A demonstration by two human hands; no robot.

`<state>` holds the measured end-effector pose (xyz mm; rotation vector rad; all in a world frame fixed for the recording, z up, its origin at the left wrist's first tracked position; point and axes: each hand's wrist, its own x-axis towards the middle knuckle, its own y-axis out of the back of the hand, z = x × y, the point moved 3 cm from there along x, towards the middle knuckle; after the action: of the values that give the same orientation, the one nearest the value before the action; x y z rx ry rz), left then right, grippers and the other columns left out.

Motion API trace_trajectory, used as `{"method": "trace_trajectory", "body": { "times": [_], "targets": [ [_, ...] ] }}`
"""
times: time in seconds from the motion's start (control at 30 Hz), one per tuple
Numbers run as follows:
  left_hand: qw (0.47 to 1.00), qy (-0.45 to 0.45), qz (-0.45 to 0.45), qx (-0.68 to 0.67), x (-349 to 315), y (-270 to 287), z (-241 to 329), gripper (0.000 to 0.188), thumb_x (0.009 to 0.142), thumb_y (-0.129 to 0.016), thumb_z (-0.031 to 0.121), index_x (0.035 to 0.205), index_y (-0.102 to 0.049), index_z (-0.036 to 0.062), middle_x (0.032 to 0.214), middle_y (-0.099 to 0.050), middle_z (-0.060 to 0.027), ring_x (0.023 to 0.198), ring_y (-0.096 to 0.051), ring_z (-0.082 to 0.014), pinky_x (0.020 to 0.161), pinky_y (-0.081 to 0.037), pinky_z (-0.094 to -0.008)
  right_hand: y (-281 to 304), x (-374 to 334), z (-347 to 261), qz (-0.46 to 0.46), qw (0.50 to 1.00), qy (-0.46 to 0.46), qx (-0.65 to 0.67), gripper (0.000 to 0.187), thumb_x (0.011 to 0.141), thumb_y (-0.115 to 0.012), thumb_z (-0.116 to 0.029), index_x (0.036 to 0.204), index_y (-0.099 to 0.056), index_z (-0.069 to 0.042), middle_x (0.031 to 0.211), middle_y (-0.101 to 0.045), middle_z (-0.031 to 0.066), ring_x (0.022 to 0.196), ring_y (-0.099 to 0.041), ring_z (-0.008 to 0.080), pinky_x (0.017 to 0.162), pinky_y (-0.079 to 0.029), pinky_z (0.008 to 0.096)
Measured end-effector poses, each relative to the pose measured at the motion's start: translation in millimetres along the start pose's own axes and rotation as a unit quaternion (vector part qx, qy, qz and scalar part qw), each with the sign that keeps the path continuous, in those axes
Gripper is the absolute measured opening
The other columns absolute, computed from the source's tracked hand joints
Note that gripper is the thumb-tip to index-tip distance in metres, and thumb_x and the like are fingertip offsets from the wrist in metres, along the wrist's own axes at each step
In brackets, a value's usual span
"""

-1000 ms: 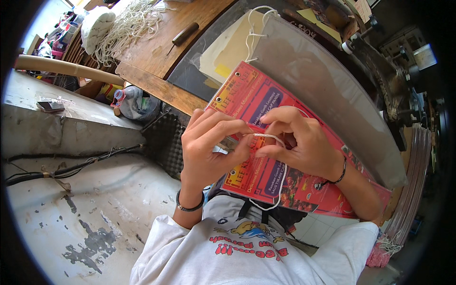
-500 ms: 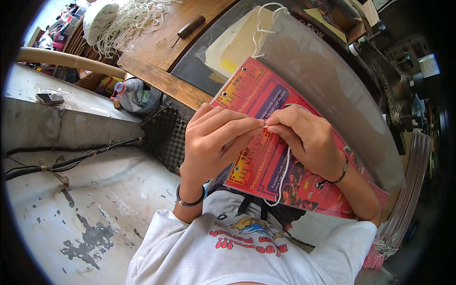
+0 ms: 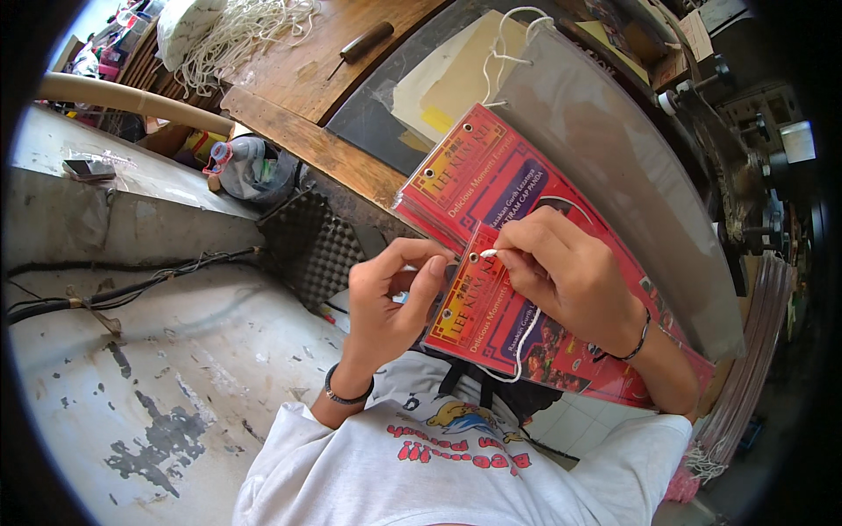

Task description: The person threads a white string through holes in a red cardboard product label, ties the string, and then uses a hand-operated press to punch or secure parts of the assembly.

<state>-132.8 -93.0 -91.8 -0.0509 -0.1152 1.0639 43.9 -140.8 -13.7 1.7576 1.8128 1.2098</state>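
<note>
My right hand (image 3: 570, 276) is closed, its thumb and index finger pinching the white cord (image 3: 489, 254) beside the upper eyelet (image 3: 474, 258) of a red laminated sign (image 3: 491, 302) with a yellow header. More of that cord hangs in a loop over the sign's face, down past its lower edge. Close to the sign's left edge, my left hand (image 3: 395, 298) has its thumb and index finger apart and holds nothing; the index tip reaches the edge near that eyelet. Underneath and beyond lies a stack of matching red signs (image 3: 478, 162) with eyelets at their corners.
A large grey sheet (image 3: 605, 167) with white cord ties lies right of the stack. On the wooden table (image 3: 289, 83) are an awl (image 3: 361, 46) and a heap of white cords (image 3: 250, 44). A plastic bottle (image 3: 246, 167) stands at left, above black cables (image 3: 132, 285) along the wall.
My left hand has let go near the cord end and moved down and left, its fingers parting. The front sign's eyelet now shows, with the right hand still pinching the cord.
</note>
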Motion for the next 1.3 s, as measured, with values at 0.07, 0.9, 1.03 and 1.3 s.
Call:
{"method": "trace_trajectory", "body": {
  "times": [0.07, 0.9, 1.03, 1.3],
  "targets": [
    [0.99, 0.099, -0.024, -0.101, -9, -5, -10, 0.022, 0.099, -0.052, 0.014, 0.102, -0.062, -0.006, 0.073, -0.063, -0.0017, 0.053, -0.053, -0.0003, 0.045, -0.04, -0.0169, -2, -1, -1, -0.006, 0.999, 0.02, -0.029, 0.016, 0.083, -0.065, -0.002, 0.097, -0.057, -0.001, 0.082, -0.057, 0.0114, 0.074, -0.062, 0.0286, 0.064, -0.052, 0.0364],
    [0.882, 0.206, -0.137, -0.401, -58, -25, -5, 0.037, 0.103, -0.039, 0.022, 0.133, -0.037, 0.0, 0.096, -0.062, -0.0089, 0.062, -0.064, -0.0102, 0.05, -0.05, -0.0215, -7, -11, -39, -0.117, 0.985, 0.026, -0.126, 0.016, 0.082, -0.065, -0.004, 0.095, -0.056, 0.001, 0.082, -0.056, 0.0109, 0.077, -0.061, 0.0266, 0.069, -0.054, 0.0362],
    [0.93, 0.151, -0.128, -0.309, -59, -33, -9, 0.044, 0.1, -0.047, 0.014, 0.139, -0.035, -0.0033, 0.106, -0.062, -0.0102, 0.089, -0.062, -0.0097, 0.075, -0.05, -0.023, -2, -17, -42, -0.122, 0.984, 0.012, -0.13, 0.018, 0.081, -0.066, -0.004, 0.096, -0.057, 0.002, 0.084, -0.058, 0.0101, 0.078, -0.062, 0.026, 0.068, -0.055, 0.0352],
    [0.927, 0.139, -0.135, -0.32, -58, -33, -11, 0.045, 0.098, -0.049, 0.01, 0.139, -0.037, -0.0054, 0.112, -0.061, -0.0102, 0.099, -0.056, -0.009, 0.086, -0.046, -0.0241, -3, -23, -50, -0.124, 0.967, 0.075, -0.209, 0.024, 0.074, -0.065, -0.003, 0.096, -0.058, 0.002, 0.083, -0.058, 0.0094, 0.073, -0.062, 0.0208, 0.052, -0.054, 0.0288]
  ]
}}
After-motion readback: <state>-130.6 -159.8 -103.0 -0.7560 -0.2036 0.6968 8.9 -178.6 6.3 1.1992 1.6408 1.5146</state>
